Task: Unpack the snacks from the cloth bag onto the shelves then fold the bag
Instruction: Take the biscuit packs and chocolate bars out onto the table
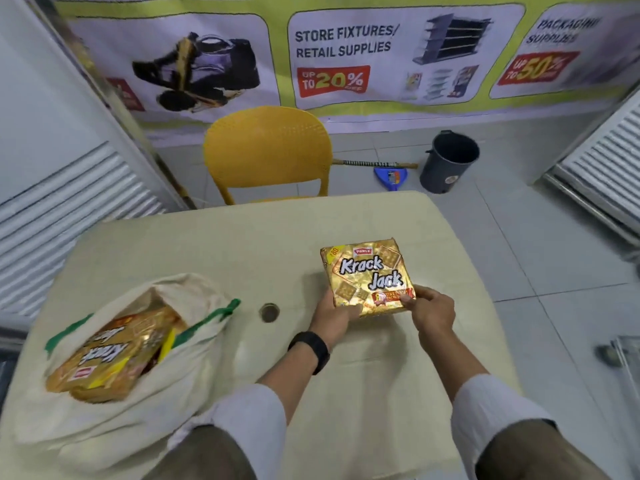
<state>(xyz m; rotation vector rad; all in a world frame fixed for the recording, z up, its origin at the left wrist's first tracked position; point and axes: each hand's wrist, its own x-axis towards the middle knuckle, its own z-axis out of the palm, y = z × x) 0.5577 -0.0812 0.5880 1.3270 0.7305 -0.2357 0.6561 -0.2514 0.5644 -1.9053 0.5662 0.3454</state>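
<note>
I saw both hands grasping one Krack Jack biscuit pack [369, 275] above the table [214, 244]: left hand [334, 315], right hand [433, 311]; the cloth bag [138, 410] lay open, left.

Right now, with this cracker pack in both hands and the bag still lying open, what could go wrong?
1. The left hand and right hand pinch only the near edge of the Krack Jack pack; lifted that way, the foil could slip.
2. The cloth bag lies by the table edge with packs poking out of its mouth; a nudge might spill them to the floor.
</note>
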